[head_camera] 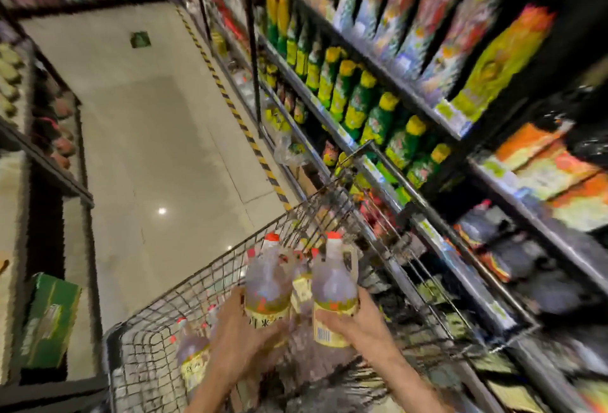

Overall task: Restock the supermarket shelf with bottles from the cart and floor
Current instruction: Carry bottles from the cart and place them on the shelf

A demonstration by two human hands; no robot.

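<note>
Two bottles are in hand, both lifted above the cart (204,284). Left hand (243,330) wraps the lower body of the left bottle (267,284), fingers curled over its yellow label. Right hand (358,323) grips the right bottle (335,294) the same way, thumb across the label near the barcode. Both bottles stand roughly upright, red caps on top, pale liquid inside, close together but seemingly not touching; a third label shows in the gap between them.

Cart stock left: several more red-capped bottles (192,347) lie or stand in the wire basket below and to the left of the hands. Exact count unclear, picture is smeared with motion.

Shelf (437,238) runs along the right side, just beside the cart. Upper levels look full: green bottles with yellow caps (358,100) in a packed row, tall colourful packs (473,34) above. Lower levels near the cart are dark and blurred; cannot tell where the free slot is, or whether any matching bottles already stand there.

Floor (158,149): no loose bottles visible on the open tile. A green box (49,320) sits low at the left shelving.

Judgement: task under way, far from finished. This pair is picked but not yet placed; cart still holds stock.
</note>
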